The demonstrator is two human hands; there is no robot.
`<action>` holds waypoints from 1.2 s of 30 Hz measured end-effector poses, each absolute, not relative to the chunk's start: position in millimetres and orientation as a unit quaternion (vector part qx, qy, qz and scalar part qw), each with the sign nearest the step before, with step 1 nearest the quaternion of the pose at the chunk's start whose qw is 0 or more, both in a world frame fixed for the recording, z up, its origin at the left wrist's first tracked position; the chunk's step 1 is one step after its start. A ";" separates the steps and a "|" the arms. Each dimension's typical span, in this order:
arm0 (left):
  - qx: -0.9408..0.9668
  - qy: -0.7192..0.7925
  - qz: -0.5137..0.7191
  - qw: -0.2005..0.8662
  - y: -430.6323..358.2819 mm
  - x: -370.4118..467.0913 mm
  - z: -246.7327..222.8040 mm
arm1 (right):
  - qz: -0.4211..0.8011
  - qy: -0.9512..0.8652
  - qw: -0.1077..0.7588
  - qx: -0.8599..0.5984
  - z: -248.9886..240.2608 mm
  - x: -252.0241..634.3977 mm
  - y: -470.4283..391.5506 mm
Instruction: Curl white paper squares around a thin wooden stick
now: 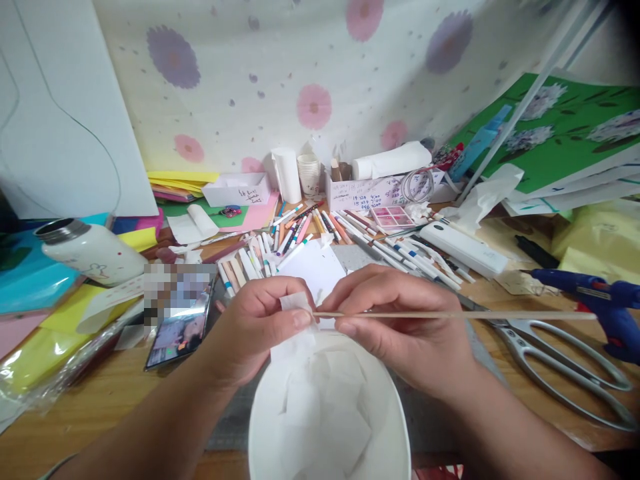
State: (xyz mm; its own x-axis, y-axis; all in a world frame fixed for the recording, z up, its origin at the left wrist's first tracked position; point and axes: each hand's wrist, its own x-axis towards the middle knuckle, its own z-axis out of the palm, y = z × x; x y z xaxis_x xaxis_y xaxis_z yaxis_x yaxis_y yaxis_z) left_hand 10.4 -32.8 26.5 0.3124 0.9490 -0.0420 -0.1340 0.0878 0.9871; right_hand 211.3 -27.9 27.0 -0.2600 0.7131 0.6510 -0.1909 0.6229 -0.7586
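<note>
Head view cuts off your round white paper bowl (395, 427) at the near edge. Your left hand (255, 327) pinches a small white paper strip (295, 303) shut between thumb and fingers; your right hand (400, 320) grips the thin wooden stick (450, 315), pointing right. Large metal scissors (550, 353) and a blue glue gun (600, 300) crowd the right.

soft, even daylight, faint shadows, wide-angle bending at edges, slightly soft focus throughout.
</note>
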 end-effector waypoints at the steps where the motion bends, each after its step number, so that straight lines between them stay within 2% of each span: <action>1: 0.519 0.393 0.435 0.622 -33.1 10.6 26.5 | 0.391 -0.691 0.579 -0.188 27.0 211.3 -27.9; 15: 0.573 0.398 0.426 0.576 -29.6 6.3 24.6 | 0.394 -0.693 0.572 -0.194 25.9 210.4 -27.3; 36: 0.588 0.404 0.412 0.567 -29.7 6.2 26.0 | 0.409 -0.682 0.575 -0.192 25.5 210.1 -28.8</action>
State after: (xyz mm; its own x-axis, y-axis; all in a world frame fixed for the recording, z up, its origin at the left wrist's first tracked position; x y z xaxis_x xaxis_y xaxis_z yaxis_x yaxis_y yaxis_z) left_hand 6.2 -29.7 26.0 0.3342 0.9422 0.0256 0.0089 -0.0303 0.9995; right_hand 210.1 -28.8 25.5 -0.2647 0.7329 0.6267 -0.2084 0.5911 -0.7792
